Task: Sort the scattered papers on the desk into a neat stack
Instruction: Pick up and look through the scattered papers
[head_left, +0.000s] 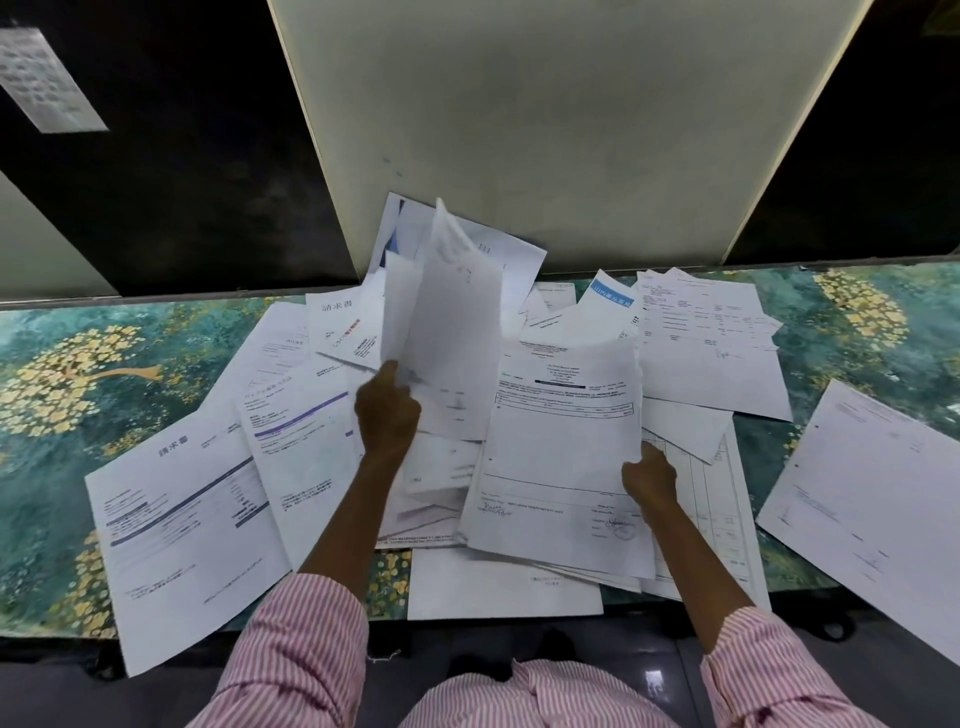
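Observation:
Several white printed papers lie scattered and overlapping across the desk (67, 395), which has a green cover with a yellow flower pattern. My left hand (387, 410) holds a few sheets (447, 312) lifted upright above the middle of the pile. My right hand (649, 475) grips the right edge of a printed form (561, 447) that is partly raised over the heap. A large invoice sheet (182, 525) lies at the front left, overhanging the desk edge. Another sheet (872, 509) lies apart at the far right.
A pale wall panel (545, 114) rises behind the desk between two dark areas. A small paper notice (44, 78) hangs at the upper left. Some sheets overhang the desk's front edge (504, 587). My striped pink sleeves fill the bottom of the view.

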